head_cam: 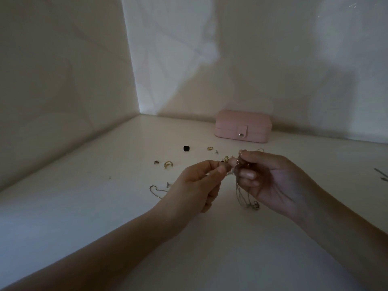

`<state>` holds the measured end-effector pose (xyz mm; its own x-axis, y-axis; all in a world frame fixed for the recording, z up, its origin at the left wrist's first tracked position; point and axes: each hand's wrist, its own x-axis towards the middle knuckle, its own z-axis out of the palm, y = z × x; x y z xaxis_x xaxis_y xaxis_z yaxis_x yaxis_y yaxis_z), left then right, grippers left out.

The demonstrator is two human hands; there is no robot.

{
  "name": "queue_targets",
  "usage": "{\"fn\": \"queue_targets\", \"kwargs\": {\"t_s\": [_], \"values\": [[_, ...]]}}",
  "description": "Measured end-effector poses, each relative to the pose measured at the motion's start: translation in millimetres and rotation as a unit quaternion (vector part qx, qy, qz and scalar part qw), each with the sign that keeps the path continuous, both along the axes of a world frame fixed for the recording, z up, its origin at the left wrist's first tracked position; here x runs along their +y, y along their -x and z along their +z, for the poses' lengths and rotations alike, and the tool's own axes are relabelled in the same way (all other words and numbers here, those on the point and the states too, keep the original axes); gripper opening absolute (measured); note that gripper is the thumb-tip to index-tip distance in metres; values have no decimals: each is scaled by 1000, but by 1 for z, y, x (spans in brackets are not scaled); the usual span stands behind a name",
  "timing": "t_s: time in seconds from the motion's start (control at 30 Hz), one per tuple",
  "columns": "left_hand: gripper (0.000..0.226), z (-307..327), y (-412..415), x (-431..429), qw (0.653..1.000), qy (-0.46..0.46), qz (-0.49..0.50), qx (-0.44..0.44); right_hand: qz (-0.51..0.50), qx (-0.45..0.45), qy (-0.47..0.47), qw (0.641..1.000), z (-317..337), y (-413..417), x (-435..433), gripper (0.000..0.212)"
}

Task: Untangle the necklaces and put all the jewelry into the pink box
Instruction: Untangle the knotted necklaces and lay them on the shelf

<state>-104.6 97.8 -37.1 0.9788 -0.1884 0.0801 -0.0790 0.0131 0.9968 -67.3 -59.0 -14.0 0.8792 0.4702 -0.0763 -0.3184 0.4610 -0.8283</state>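
Left hand (195, 185) and right hand (270, 181) pinch tangled necklaces (240, 193), their knot indistinct.

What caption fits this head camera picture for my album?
Left hand and right hand pinch the tangled necklaces; pink box sits closed behind.

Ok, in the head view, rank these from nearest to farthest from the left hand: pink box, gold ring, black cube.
1. Gold ring, just beyond the left hand, to its left.
2. Black cube, farther back.
3. Pink box, closed, by the back wall.
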Motion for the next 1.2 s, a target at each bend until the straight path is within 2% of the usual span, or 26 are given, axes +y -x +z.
{"fn": "queue_targets", "kwargs": {"t_s": [0.13, 0.37, 0.63, 0.8, 0.9, 1.2], "values": [[20, -1, 0, 0, 1000, -17, 3, -6, -36, 22, 26, 999, -4, 1, 2, 6], [17, -4, 0, -3, 999, -45, 7, -26, 8, 9, 99, 995, -6, 1, 0, 17], [17, -4, -7, 3, 990, -101, 72, -74, 0, 32, 61, 998, -4, -1, 0, 29], [24, -4, -5, 2, 984, -124, 64, -107, -8, 19, 130, 991, -3, 1, -1, 47], [24, -3, -5, 4, 982, -128, 70, -118, 10, 7, 134, 991, -3, 1, -2, 45], [26, 4, -6, 9, 999, 18, -30, 16, 63, -87, 121, 987, -3, -1, -8, 33]]}}
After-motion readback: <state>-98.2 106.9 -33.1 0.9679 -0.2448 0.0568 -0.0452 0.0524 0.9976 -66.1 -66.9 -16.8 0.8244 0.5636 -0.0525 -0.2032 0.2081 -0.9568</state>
